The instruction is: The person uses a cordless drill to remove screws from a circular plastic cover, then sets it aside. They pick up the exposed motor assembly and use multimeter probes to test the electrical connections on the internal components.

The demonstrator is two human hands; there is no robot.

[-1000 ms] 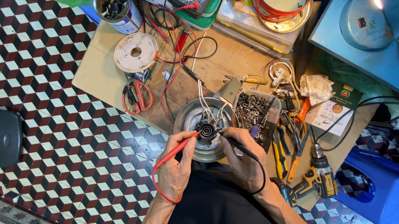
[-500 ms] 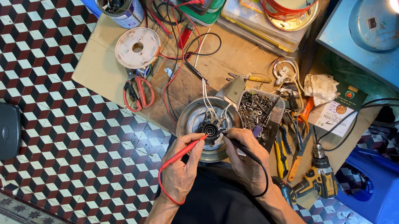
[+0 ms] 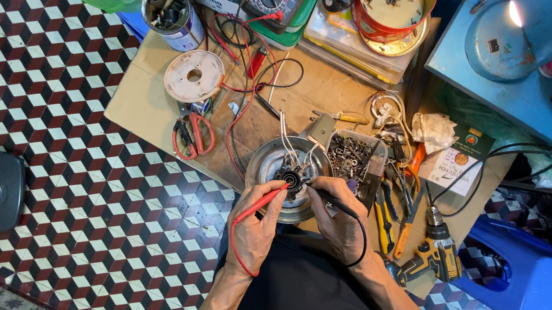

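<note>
The left hand [image 3: 256,232] holds a red probe [image 3: 262,203] and the right hand [image 3: 339,223] a black probe [image 3: 337,205], both at the round metal base [image 3: 271,170].

We have only one view, from the camera on the person's head. It looks almost straight down, from well above, on the low wooden bench [image 3: 148,101] and the tiled floor [image 3: 83,202] to its left. The left hand [image 3: 256,232] and right hand [image 3: 339,221] enter from the bottom edge, near the bench's near edge.
</note>
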